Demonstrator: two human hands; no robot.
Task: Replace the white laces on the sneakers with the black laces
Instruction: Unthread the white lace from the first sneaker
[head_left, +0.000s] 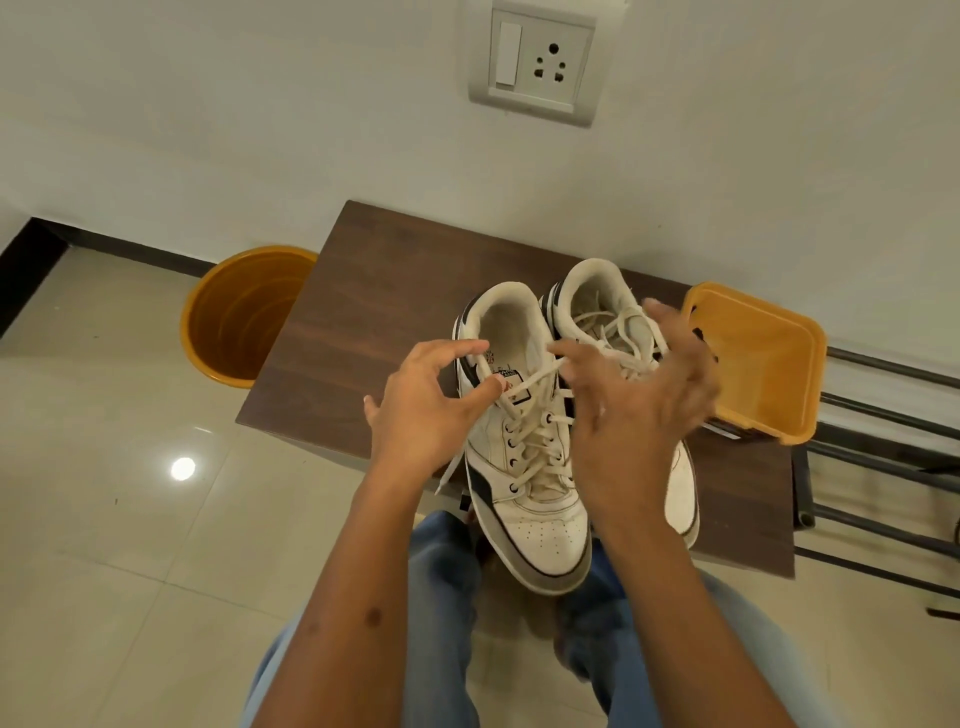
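Two white sneakers with dark trim stand side by side on a dark wooden table (363, 332), heels toward the wall. The left sneaker (540, 525) has white laces (535, 447) threaded through its eyelets; one loose end hangs off the table's front edge. My left hand (426, 410) hovers at that shoe's left side, fingers loosely curved, with its thumb by the tongue. My right hand (634, 410), blurred, covers most of the right sneaker (597, 301). A taut lace strand runs from a top eyelet to its thumb and forefinger, which seem to pinch it. No black laces are clearly visible.
An orange-yellow tub (763, 364) sits at the table's right end beside my right hand, with something dark at its near rim. An orange bucket (244, 312) stands on the tiled floor left of the table. A metal rack (883, 447) is on the right.
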